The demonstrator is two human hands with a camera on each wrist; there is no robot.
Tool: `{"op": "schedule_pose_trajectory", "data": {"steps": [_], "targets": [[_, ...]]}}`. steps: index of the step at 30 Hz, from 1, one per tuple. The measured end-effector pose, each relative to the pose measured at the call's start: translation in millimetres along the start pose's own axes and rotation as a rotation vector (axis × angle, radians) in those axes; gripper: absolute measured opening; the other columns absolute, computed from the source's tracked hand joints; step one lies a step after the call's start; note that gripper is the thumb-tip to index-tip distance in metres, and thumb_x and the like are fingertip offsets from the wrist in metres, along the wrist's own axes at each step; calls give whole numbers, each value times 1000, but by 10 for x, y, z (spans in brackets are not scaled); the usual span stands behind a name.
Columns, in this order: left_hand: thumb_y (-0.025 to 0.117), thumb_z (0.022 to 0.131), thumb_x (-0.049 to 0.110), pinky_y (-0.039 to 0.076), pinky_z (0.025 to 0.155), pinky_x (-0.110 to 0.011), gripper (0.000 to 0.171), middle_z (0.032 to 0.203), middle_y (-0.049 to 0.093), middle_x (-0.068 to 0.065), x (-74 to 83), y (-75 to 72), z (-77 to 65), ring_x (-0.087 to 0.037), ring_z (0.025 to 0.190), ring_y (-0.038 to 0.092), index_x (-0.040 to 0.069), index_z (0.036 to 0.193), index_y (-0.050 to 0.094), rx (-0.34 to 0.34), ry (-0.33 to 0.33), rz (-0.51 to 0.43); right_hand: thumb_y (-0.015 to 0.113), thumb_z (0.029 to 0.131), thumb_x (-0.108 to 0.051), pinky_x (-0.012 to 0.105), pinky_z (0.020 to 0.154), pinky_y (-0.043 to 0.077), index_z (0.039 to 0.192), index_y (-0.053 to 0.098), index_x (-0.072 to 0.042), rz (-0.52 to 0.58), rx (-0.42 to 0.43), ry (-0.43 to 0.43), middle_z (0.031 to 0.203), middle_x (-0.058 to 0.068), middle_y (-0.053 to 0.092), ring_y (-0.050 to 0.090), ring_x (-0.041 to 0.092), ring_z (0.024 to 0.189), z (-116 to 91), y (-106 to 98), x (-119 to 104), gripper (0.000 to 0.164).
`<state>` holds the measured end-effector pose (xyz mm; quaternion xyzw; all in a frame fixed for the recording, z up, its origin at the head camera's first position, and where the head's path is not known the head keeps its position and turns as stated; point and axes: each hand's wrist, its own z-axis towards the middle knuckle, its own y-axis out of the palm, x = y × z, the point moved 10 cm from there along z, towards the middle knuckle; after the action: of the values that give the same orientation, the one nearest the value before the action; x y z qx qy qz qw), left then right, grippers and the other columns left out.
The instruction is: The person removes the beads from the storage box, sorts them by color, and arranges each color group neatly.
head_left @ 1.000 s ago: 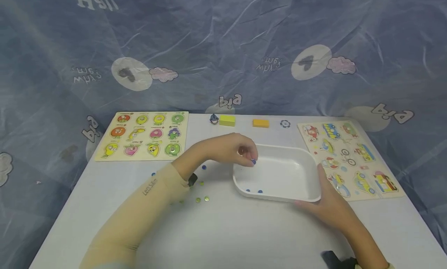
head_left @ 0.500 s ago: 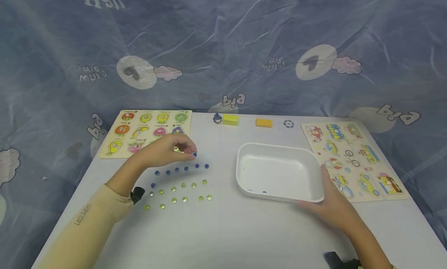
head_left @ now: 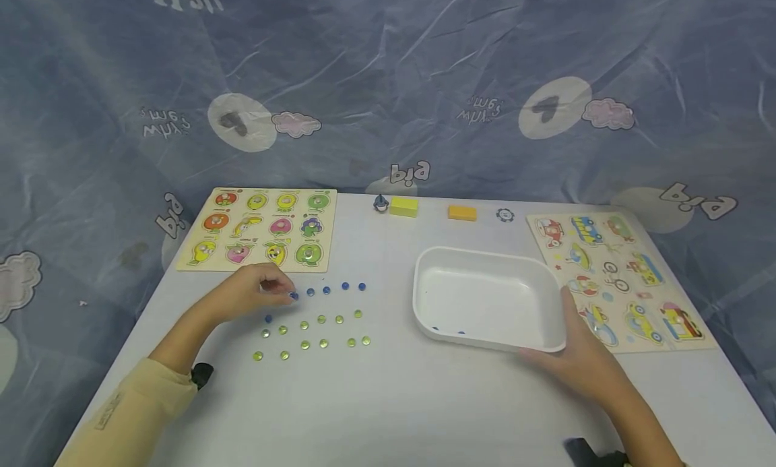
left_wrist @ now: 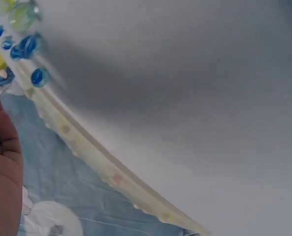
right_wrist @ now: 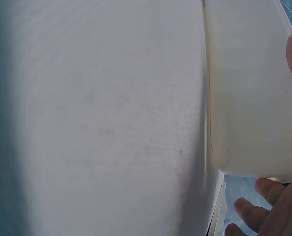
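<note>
My left hand [head_left: 250, 293] is low over the left part of the table. Its thumb and fingers pinch a blue glass gem [head_left: 294, 296] beside a row of similar gems [head_left: 326, 290]. Another blue gem [head_left: 269, 319] lies nearer, just below this hand. In the left wrist view, the palm [left_wrist: 5, 182] shows at the left edge, its fingertips partly out of frame. My right hand [head_left: 585, 362] grips the right end of a white tray [head_left: 485, 255], thumb at the near side. Two blue gems [head_left: 461, 333] lie inside the tray along its near wall.
Two rows of yellow-green gems [head_left: 322, 319] lie in front of the blue row. A fruit puzzle board [head_left: 254, 231] sits back left, a vehicle puzzle board [head_left: 621, 278] right. Along the back stand a penguin figure [head_left: 380, 203], yellow block [head_left: 403, 207], orange block [head_left: 462, 213] and round token [head_left: 505, 215].
My left hand has moved left from over the tray, carrying a blue gem, and has come down by the left of the blue row. The right hand keeps its grip on the tray.
</note>
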<state>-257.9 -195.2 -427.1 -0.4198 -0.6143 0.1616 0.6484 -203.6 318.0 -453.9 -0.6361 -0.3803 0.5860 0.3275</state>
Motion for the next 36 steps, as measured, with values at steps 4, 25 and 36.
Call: {"op": "schedule_pose_trajectory", "data": {"steps": [4, 25, 36], "targets": [[78, 77, 22, 45, 72, -22, 13, 80, 60, 7, -93, 68, -30, -15, 81, 52, 21, 88, 73, -6, -17, 8, 69, 63, -72, 74, 94, 25, 143, -28, -30, -2, 3, -4, 158, 14, -8, 14, 54, 138, -3, -2, -7, 133], [79, 75, 28, 47, 73, -26, 11, 83, 61, 9, -254, 270, 19, -13, 81, 52, 27, 84, 72, -32, -81, 96, 67, 62, -75, 74, 93, 27, 145, -27, -26, -25, -6, 22, 158, 15, -7, 16, 54, 137, -9, 1, 29, 134], [79, 74, 26, 47, 77, -27, 12, 84, 61, 8, -260, 299, 15, -13, 84, 53, 26, 84, 72, -51, -119, 86, 67, 63, -74, 73, 94, 27, 145, -27, -26, -20, -9, 22, 159, 14, -8, 15, 53, 138, -24, 4, 7, 133]]}}
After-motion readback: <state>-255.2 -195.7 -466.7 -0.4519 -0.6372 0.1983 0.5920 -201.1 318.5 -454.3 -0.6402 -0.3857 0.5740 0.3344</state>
